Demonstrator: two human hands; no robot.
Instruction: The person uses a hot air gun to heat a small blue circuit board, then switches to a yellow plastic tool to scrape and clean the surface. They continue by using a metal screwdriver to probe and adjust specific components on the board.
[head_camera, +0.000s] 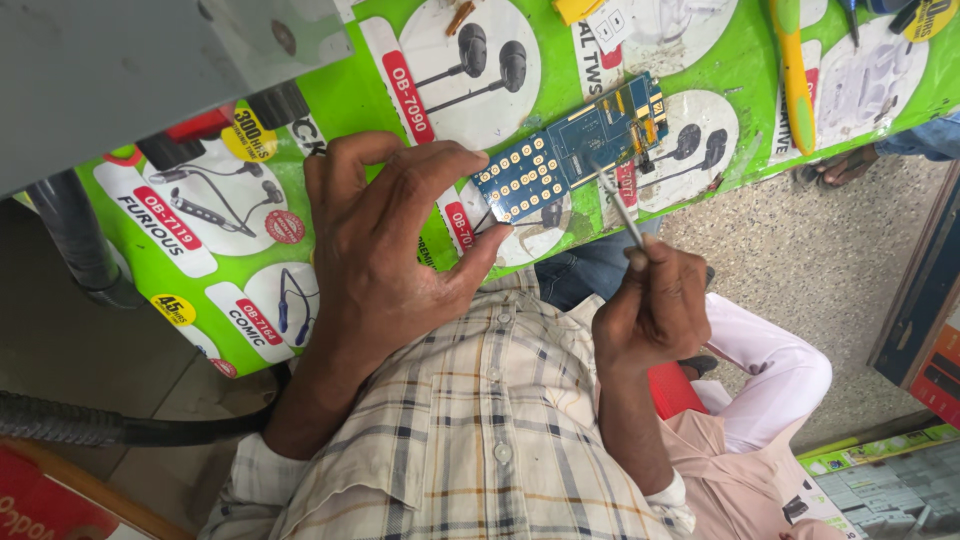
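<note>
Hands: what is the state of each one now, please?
Left hand: fingers pinch the blue circuit board, steadying it.
Right hand: closed on thin metal tool.

Your work surface: a table covered by a bright green printed mat (350, 95) showing earphone pictures. Lying on it you have a blue circuit board (575, 150), a yellow-and-green toothbrush (795, 80) at the far edge, and a small brown piece (460, 15)
</note>
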